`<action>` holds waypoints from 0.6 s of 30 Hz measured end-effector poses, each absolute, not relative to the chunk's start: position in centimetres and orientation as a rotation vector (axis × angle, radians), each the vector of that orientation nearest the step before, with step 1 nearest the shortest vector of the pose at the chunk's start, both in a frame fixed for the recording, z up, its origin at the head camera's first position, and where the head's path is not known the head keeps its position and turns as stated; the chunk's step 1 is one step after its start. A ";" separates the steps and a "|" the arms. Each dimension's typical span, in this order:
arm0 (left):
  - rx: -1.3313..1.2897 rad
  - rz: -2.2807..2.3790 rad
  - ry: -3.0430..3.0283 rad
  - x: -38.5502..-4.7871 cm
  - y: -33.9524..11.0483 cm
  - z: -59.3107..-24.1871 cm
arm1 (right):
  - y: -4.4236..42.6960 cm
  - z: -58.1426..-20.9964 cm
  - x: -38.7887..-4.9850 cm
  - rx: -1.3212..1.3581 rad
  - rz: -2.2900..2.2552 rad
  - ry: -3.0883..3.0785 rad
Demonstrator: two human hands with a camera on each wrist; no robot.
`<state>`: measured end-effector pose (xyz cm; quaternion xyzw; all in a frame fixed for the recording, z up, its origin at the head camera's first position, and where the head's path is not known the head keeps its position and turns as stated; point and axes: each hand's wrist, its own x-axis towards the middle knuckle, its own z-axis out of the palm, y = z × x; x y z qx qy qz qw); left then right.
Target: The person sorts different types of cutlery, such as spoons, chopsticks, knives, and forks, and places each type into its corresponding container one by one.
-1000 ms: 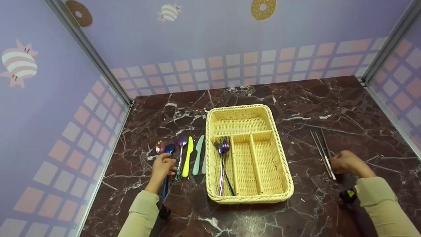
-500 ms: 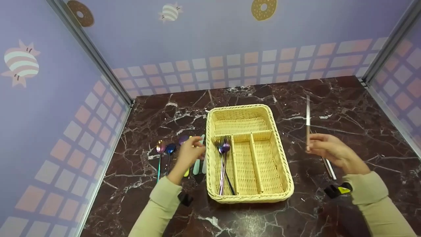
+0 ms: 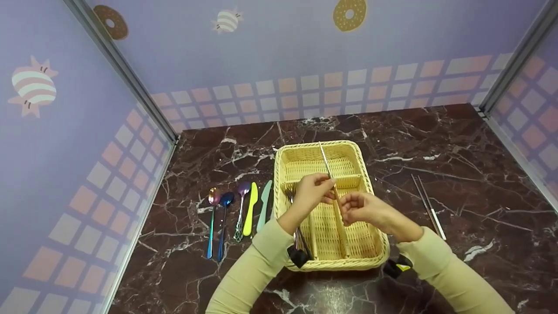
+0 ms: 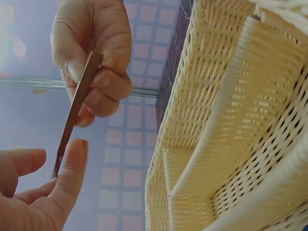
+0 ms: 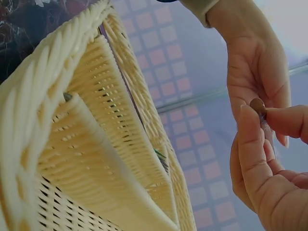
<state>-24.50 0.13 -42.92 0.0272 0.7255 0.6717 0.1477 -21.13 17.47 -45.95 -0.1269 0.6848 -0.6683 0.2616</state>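
Note:
Above the yellow wicker cutlery tray [image 3: 332,264], both hands are on one thin metal chopstick [image 3: 324,159]. The right hand [image 3: 364,211] pinches its near end between thumb and fingers; the right wrist view shows the blunt tip of the chopstick [image 5: 257,104] there. Farther along, the left hand [image 3: 313,191] has the chopstick between its thumb and fingers. In the left wrist view the brownish chopstick [image 4: 74,110] slants from the right hand [image 4: 91,53] down to the left hand [image 4: 43,192]. Forks [image 3: 290,194] lie in the tray's left compartment, partly hidden by the left arm.
Two chopsticks [image 3: 425,198] lie on the dark marble table right of the tray. On its left lie three spoons [image 3: 226,199], a yellow knife [image 3: 250,213] and a mint knife [image 3: 264,203]. Patterned panels [image 3: 279,56] enclose the table's back and sides.
The right hand has picked up a chopstick from the right side and carried it left over the tray. The left hand has moved right from the spoons to meet it.

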 end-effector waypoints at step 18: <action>0.021 1.268 2.389 -25.4 -0.7 -46.4 | 20.0 -46.6 -21.3 -0.314 -1.842 1.899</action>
